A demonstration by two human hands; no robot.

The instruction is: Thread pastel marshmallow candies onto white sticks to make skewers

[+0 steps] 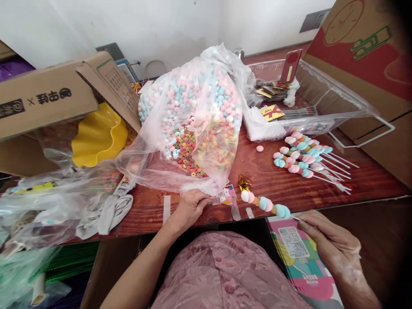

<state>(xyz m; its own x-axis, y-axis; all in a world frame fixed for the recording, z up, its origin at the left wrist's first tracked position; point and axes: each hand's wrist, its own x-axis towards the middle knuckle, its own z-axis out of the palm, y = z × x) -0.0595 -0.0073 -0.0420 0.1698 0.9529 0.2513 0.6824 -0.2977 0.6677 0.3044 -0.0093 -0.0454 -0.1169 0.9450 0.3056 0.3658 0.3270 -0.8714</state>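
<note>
My right hand [331,240] pinches the white stick of a candy skewer [265,204]. Pink, white and blue marshmallows alternate with small orange-brown pieces along it, and it points left over the table's front edge. Close to its tip lies a gold tinsel tuft [244,183]. My left hand [189,208] is closed at the table edge, thumb and fingers together on what looks like the end of a small clear printed wrapper [228,195]. Just behind it stands a big clear plastic bag [193,107] filled with pastel marshmallows and colourful ring-shaped pieces.
Several finished skewers [302,156] lie in a pile on the right, near a loose pink marshmallow [259,148]. Behind them is a clear plastic bin [334,113] with packets. A cardboard box [48,98] with a yellow wavy bowl [98,137] and grey gloves [104,214] are at left.
</note>
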